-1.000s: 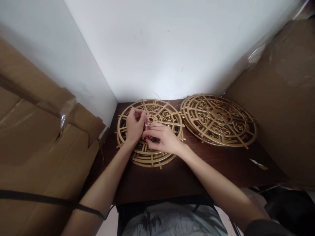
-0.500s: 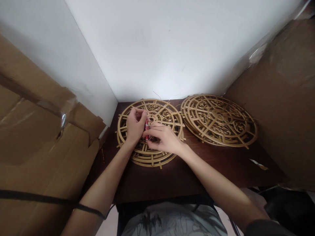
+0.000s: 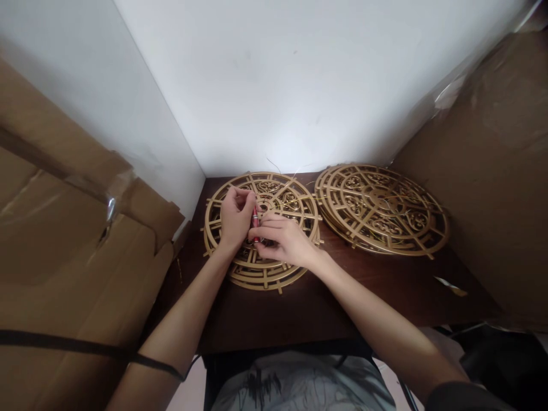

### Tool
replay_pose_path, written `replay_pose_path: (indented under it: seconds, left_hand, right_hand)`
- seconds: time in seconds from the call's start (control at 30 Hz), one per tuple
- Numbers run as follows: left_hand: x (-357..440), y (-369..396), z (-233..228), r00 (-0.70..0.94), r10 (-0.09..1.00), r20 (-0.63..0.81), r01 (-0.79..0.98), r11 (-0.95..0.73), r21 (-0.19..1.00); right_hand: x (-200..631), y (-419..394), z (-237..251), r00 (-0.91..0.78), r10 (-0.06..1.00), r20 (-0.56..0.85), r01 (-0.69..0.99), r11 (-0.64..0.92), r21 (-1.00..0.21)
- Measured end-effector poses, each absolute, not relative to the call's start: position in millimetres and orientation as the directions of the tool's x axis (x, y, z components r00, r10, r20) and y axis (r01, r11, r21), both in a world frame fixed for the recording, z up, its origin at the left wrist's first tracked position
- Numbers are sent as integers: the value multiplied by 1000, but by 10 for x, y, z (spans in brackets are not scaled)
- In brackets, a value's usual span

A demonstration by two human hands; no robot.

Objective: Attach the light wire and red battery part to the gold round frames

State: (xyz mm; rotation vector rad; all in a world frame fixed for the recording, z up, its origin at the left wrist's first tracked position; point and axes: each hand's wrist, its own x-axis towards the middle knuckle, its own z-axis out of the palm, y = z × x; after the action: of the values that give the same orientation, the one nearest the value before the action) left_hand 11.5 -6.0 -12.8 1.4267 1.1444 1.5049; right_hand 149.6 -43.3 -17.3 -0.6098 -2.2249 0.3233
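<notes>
A small red tool is held upright between both hands over the near gold openwork disc stack, which lies on the dark wooden table toward its left rear corner. The left hand is curled closed around the upper part of the tool, fingertips pinched at its top; the right hand is folded over from the other side, fingers closed on the tool's lower part just above the disc's hub. What the tool is exactly cannot be told; it is too small and half hidden. A fine wire is seen rising from the far edge of the disc, so the step in hand is judged to be fastening or trimming at the centre of the lattice. A steady pinch and small, precise finger work would be called for next, with the disc kept flat. A second gold disc stack is laid just beside the first, to the right. Cardboard boxes are stacked on either side.
</notes>
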Motion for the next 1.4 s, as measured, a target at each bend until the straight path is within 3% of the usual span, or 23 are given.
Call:
replay_pose_path:
  seconds: [0.63,0.9,1.2,1.4]
  left_hand:
    - [115,-32,-177,-124,961,247,6,-248,969]
    - [104,-9,-186,-113,962,249,-84,-259,962]
    - [101,-38,-62,-213,974,79,-227,-128,965]
    - [86,-37,-48,-194,978,72,-261,-122,957]
  right_hand:
    - [1511,-415,-206,-606,483,632,336,876,-347]
    - [1511,-434,-195,-573,538,618,370,843,-391]
    - [1507,-450,-168,-373,615,694,287,789,-544]
    - [1531,-478,-85,-152,712,685,283,696,-660]
